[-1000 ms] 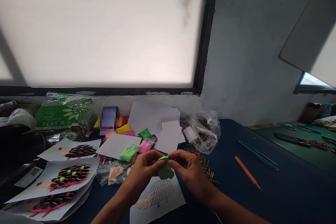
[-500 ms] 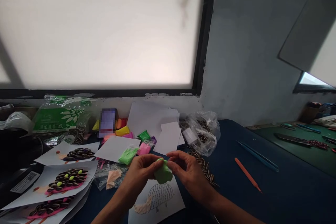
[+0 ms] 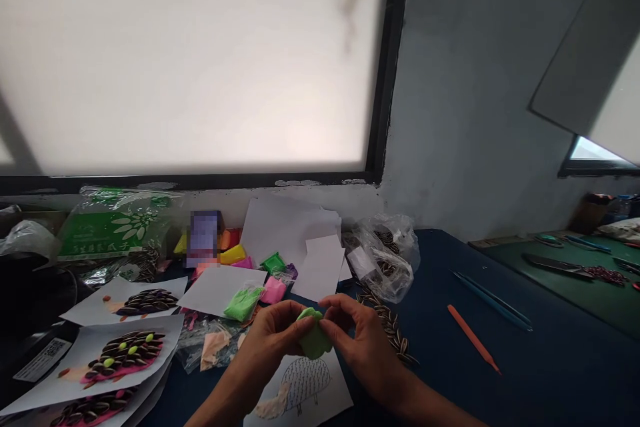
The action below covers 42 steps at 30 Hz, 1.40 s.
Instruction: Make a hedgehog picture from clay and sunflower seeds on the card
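Note:
Between my two hands is a flattened, light green piece of modelling clay [image 3: 315, 339]. My left hand [image 3: 280, 332] pinches its left side between thumb and fingers. On the other side, the thumb and fingers of my right hand [image 3: 354, 333] close on its right edge. Below the hands lies a white sheet with a hedgehog drawing [image 3: 307, 377], its body covered in short pen strokes. Peach-coloured clay [image 3: 273, 403] fills the drawing's head part. A packet of bright green clay [image 3: 243, 304] rests just beyond my left hand.
Loose sunflower seeds [image 3: 387, 320] and a plastic bag of seeds [image 3: 387, 260] lie right of centre. An orange clay tool [image 3: 473, 337] and blue tweezers [image 3: 493, 300] lie farther right. Finished hedgehog pictures [image 3: 120, 360] are stacked at left. Pink clay [image 3: 274, 289] sits behind the hands.
The green clay has turned slightly and reaches higher between my fingers. My right thumb now presses against its edge. The camera view has shifted a little.

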Each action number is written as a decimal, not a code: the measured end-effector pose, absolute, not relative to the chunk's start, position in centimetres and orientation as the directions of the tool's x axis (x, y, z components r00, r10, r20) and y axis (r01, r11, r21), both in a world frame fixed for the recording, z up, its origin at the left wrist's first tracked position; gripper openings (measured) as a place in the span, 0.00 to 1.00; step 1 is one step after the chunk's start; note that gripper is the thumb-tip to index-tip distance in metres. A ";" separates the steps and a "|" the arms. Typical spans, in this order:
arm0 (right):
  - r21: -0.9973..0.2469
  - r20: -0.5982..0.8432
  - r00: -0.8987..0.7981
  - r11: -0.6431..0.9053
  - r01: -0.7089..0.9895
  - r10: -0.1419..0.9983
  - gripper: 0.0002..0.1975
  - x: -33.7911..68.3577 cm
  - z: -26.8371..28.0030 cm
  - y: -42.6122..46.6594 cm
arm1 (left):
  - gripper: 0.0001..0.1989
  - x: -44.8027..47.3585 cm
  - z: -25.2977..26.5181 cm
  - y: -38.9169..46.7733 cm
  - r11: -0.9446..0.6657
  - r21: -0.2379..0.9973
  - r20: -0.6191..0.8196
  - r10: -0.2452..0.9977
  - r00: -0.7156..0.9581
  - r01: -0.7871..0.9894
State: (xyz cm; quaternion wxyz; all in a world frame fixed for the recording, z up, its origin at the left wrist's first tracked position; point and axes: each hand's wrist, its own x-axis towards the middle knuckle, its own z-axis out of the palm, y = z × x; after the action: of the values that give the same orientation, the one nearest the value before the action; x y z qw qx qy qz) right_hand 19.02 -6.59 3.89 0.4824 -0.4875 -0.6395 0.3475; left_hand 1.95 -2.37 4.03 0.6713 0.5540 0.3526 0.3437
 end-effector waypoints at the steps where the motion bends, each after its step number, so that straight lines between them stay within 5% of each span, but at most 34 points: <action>1: -0.898 0.307 -0.059 0.309 0.313 0.950 0.06 19.0 3.8 -6.6 | 0.21 2.0 4.1 -2.4 0.157 0.985 -0.097 0.853 0.513 -0.076; 11: -0.788 0.415 -0.115 0.419 0.451 0.903 0.07 19.1 3.7 -6.5 | 0.22 2.0 3.4 -2.3 0.148 0.987 -0.101 0.876 0.472 -0.064; 26: -0.870 0.278 -0.122 0.303 0.388 0.953 0.09 19.0 4.7 -6.7 | 0.26 1.8 3.8 -2.1 0.143 0.981 -0.077 0.904 0.420 -0.130; 42: -0.857 0.317 -0.098 0.329 0.396 0.943 0.09 19.1 4.7 -6.6 | 0.27 2.2 4.3 -2.3 0.138 0.990 -0.132 0.847 0.515 0.026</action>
State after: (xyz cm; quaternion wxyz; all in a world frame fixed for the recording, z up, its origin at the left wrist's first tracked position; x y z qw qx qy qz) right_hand 19.14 -6.63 4.69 0.4541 -0.4946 -0.6770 0.3013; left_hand 2.19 -2.33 4.26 0.6522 0.5762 0.3790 0.3146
